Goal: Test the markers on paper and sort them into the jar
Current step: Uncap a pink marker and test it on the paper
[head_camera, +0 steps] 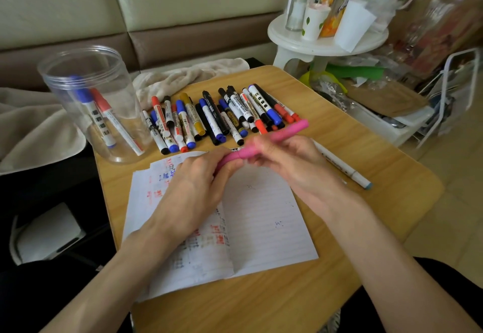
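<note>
Both forearms reach in from 6 o'clock and meet over the middle of the table (261, 304), backs of the hands up and wrists low. The left hand (196, 178) and right hand (295, 165) share one pink marker (287, 130). It slants from the left hand up toward 2 o'clock, above the lined paper (261, 223).

The left fingers (206, 161) are curled round its lower end. The right fingers (264, 147) wrap its middle, and the upper end sticks out past them. Whether the cap is on cannot be told.

At 12 o'clock from the hands lies a row of markers (222, 115) in black, blue, red and yellow. The clear jar (86, 71) stands at 10 o'clock on the table's corner, with two markers (96, 107), one blue-capped and one red-capped, leaning inside. A white pen (342, 168) lies at 3 o'clock, just beside the right hand.
</note>
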Tool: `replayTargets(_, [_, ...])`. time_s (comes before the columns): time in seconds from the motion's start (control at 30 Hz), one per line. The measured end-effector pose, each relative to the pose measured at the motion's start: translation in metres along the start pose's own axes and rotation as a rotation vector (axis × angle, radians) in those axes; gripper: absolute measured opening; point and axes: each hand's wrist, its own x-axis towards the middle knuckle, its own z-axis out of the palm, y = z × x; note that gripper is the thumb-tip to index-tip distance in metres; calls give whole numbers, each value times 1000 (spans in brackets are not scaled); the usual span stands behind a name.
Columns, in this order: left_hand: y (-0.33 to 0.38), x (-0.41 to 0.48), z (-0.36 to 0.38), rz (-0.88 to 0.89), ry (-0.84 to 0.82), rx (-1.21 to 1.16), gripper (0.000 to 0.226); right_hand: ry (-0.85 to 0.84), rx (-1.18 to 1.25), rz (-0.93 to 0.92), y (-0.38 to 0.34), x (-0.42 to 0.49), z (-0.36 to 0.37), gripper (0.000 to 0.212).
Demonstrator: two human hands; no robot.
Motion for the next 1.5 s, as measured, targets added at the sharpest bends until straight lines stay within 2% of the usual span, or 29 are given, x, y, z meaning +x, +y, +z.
replayTargets(0.03, [-4,-2,-2,-23,25,23,35,87,76,12,-6,3,-10,27])
replayTargets(0.1, [-10,-10,-7,-84,56,38,33,303,207,-15,-21,8,-38,31])
replayTargets(0.17, [-11,-16,-10,-89,37,37,31,392,176,-50,-27,7,-58,31])
replayTargets(0.27, [-11,-19,-8,-1,-14,107,32,334,21,-4,-14,4,-49,36])
replayTargets(0.4, [-17,-18,-9,123,-118,201,37,284,-16,60,3,7,-21,28])
replayTargets(0.53, [-21,-18,-13,107,-169,223,43,271,-26,73,16,12,-2,14])
replayTargets(0.63, [-23,-17,-12,69,-161,207,34,275,-81,73,24,17,8,3])
replayTargets(0.77, [-28,-14,-10,103,-280,219,36,282,-209,21,29,26,19,17])
replayTargets(0.87, [-32,-12,-10,80,-345,206,43,287,-227,0,32,28,24,19])
replayTargets(0.97, [-32,-13,-10,90,-353,203,42,301,-251,-26,33,27,26,24])
replayTargets(1.3, [-27,-13,-4,73,-279,201,35,343,-278,-84,41,29,27,19])
replayTargets(1.5, [-26,-12,-4,80,-263,207,33,315,-275,-110,43,30,24,16])
